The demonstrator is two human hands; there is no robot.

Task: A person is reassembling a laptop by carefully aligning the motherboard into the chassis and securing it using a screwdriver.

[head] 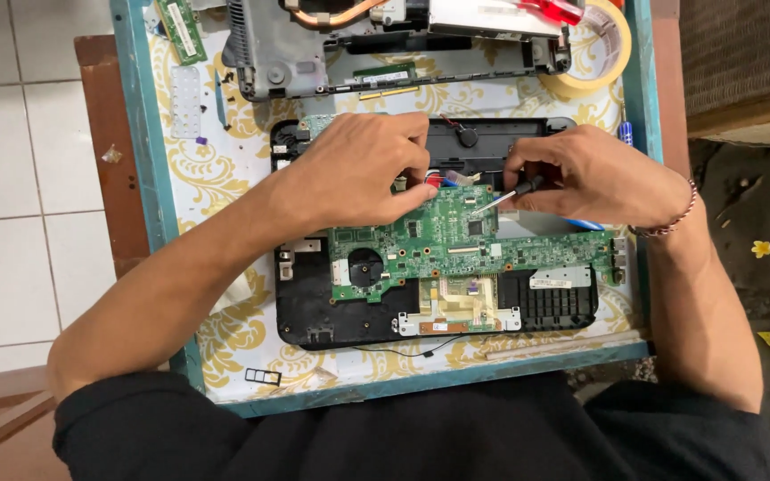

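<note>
Two hands meet over the far edge of a green board [456,240] seated in a black laptop base [331,312] on a patterned table [216,169]. The left hand [358,174] lies curled on the board's far left corner, fingers drawn together and pressing down by a red and blue wire bundle [443,181]. The right hand [594,174] is closed around a small screwdriver [505,196], its shaft slanting left and down to the board's far middle.

To do this well, I judge the driver should stand squarer over the screw than its present slant, with the left hand holding the board flat and the wires kept clear of the tip.

The tip's exact landing spot is too small to make out, so whether it sits in a screw head cannot be told. The left palm hides the board corner under it. At the far edge a grey chassis [278,53] with a copper pipe is cut off by the frame, as is a tape roll [603,58] at far right. A memory stick [180,31] lies at far left, also partly cropped.
</note>
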